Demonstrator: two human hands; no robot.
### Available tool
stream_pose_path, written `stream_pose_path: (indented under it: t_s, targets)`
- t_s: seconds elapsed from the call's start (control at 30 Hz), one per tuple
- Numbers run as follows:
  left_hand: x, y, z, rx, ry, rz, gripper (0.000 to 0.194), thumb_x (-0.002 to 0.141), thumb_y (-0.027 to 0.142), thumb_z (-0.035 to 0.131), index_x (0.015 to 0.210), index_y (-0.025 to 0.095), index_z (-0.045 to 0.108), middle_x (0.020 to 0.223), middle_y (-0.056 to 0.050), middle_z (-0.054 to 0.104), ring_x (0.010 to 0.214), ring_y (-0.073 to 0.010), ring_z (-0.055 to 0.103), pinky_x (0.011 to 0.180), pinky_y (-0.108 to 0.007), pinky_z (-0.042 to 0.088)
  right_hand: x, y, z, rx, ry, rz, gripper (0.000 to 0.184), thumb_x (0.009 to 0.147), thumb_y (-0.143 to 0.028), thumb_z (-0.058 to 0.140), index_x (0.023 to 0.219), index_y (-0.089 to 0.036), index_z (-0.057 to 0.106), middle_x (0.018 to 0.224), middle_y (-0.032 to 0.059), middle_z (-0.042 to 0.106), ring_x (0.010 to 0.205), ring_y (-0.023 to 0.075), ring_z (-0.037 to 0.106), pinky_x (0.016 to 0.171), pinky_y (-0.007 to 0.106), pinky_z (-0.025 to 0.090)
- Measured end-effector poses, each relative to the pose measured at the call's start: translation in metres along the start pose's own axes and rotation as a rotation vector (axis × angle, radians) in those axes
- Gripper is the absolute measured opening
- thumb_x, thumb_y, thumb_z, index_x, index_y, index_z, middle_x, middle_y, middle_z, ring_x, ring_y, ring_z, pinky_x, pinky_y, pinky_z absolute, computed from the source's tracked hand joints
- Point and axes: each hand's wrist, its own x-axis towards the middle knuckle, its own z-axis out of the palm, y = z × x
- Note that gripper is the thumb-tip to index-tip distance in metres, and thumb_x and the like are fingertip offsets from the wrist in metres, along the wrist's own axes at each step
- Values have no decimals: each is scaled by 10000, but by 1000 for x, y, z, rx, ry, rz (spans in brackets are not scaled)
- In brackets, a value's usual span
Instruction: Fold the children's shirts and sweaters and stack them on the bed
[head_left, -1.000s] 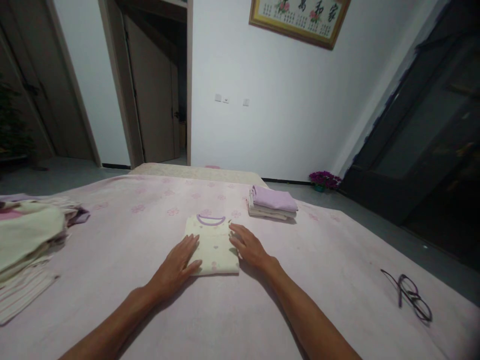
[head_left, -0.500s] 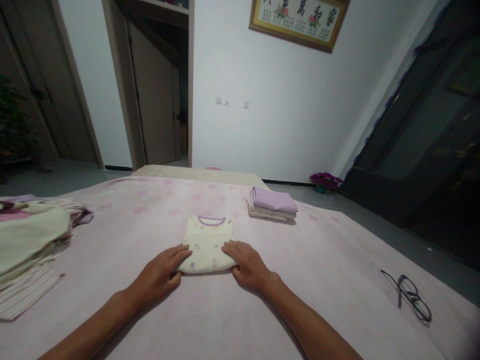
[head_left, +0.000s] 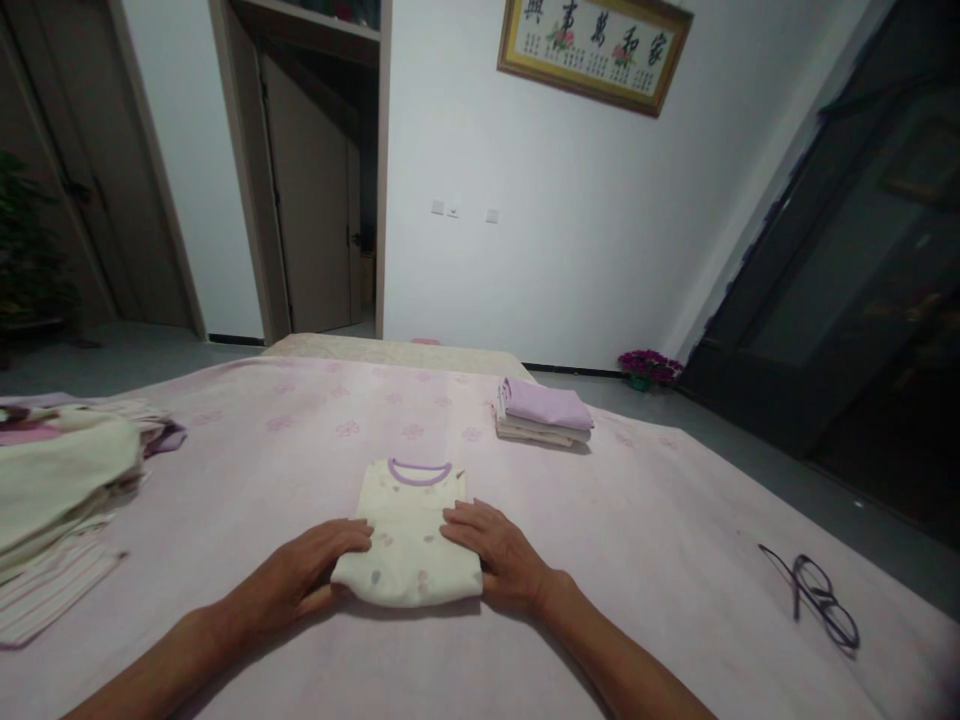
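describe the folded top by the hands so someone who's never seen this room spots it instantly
On the pink flowered bedspread, look to the middle, close to the person. The folded cream top lies there, its lilac neckband facing away, between the left hand and right hand. Unlike the lilac-topped stack behind it, it has both hands on it.

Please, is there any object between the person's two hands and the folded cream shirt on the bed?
Nothing visible stands between them. The bare left hand and bare right hand both touch the folded cream shirt with lilac collar directly, one at each side.
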Motion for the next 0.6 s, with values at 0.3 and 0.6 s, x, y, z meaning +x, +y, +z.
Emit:
stream_pose_path:
  t_s: [0.3,0.6]
  targets:
    - [36,2,-9,-278,86,-430,393,1005,463,413,1235,215,613,1206,-79,713,1096,-227,671,960,-331,530,33,0,12,420,252,512,360,972,-437,473,1100,-181,692,1040,75,739,941,235,662,855,352,519]
    - [97,-11,22,-35,242,-905,419,1006,450,298,1185,160,543,884,-76,723,786,-217,696,687,-295,496,76,41,44,405,449,965,440,923,-453,524,1238,-157,608,1048,102,726,902,225,671,785,312,486]
